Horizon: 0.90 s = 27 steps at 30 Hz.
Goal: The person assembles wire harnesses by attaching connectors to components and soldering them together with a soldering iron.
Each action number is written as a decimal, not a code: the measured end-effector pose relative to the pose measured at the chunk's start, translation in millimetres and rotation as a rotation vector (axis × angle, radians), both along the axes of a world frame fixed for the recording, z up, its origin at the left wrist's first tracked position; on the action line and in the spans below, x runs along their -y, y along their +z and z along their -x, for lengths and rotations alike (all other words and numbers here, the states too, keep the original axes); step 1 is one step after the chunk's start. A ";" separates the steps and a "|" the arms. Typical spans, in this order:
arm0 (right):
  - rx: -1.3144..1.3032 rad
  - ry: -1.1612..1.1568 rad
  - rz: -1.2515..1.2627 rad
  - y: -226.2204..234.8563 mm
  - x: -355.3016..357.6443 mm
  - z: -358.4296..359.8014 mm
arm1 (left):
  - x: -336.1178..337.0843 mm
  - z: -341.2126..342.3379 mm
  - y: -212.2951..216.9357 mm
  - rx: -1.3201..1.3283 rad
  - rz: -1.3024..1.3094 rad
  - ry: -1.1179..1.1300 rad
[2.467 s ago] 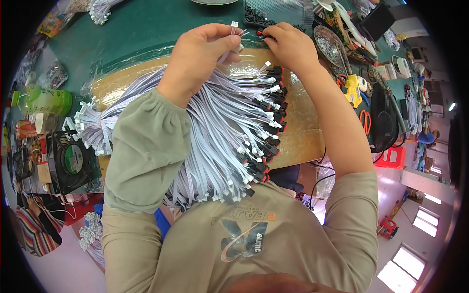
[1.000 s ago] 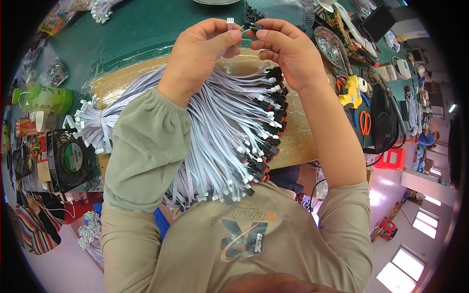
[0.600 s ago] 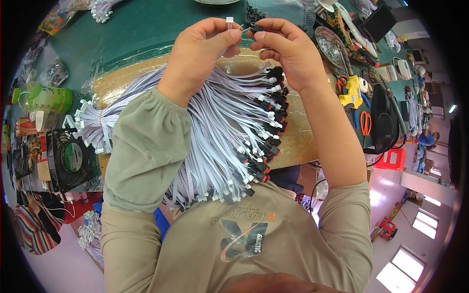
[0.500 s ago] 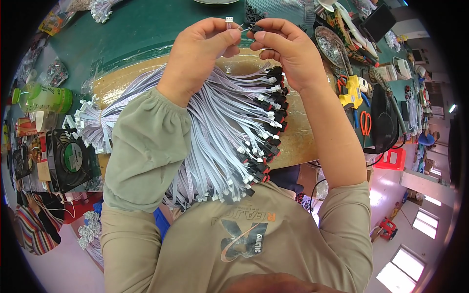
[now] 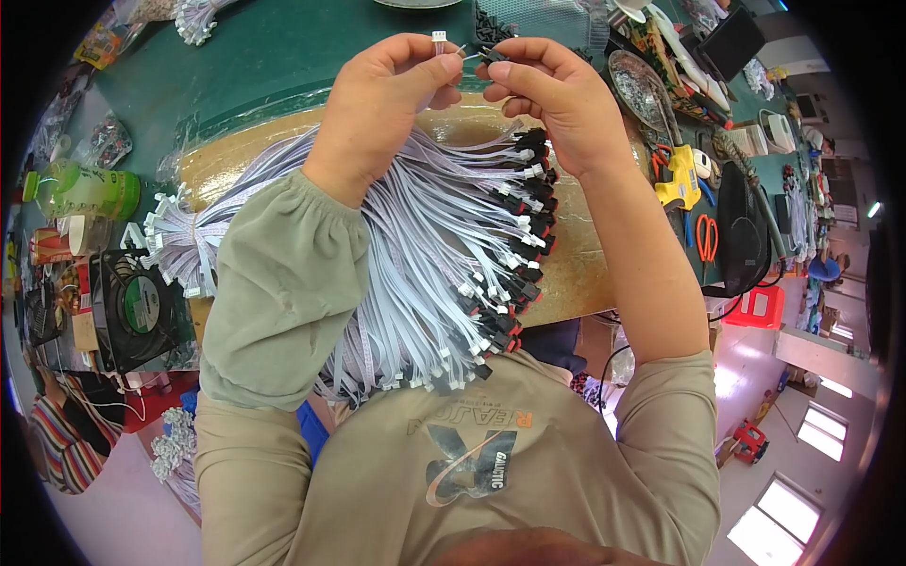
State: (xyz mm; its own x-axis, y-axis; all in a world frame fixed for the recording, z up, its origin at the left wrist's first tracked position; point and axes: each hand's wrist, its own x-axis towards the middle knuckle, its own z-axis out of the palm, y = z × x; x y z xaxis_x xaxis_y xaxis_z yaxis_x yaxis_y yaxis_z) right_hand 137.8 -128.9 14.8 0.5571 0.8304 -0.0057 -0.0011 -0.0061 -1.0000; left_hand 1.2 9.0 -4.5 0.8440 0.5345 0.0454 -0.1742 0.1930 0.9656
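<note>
Between the thumb and fingers of my left hand is a wire lead with a white connector poking up above the fingertips. Thin bare-looking wire ends stick out of that grip toward the right. Facing it, my right hand pinches a small black connector between thumb and index finger. The wire tips reach up close to the black piece; whether they touch it I cannot tell. Below both hands lies a thick fan of white ribbon cables with black and white connectors at their right ends.
A brown board lies under the cables on the green table. Beyond my right hand is a clear bin with black parts. To the right lie a yellow glue gun and orange-handled scissors. At left stand a black fan and green bottle.
My left hand has shifted slightly left with the wire lead, so a little more of the wire ends shows between the hands. My right hand has hardly moved.
</note>
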 end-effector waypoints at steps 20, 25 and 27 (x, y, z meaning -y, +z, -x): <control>0.185 -0.003 -0.041 -0.9 -0.4 -5.2 | 2.2 0.5 2.3 -0.006 0.007 -0.016; 0.333 0.015 -0.015 -0.6 -0.9 -7.6 | -3.4 -1.1 -3.7 -0.022 0.009 -0.084; 0.356 0.017 -0.034 -1.3 -2.1 -7.1 | -1.7 -1.5 -0.7 -0.008 0.042 -0.081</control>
State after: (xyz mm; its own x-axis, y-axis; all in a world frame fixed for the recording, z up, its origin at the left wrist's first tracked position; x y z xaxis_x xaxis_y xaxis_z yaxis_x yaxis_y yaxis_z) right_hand 144.9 -126.7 13.6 0.5057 0.8358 0.2140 0.3469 0.0302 -0.9374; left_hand 2.7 10.7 -5.2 0.8849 0.4655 0.0175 -0.1488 0.2469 0.9576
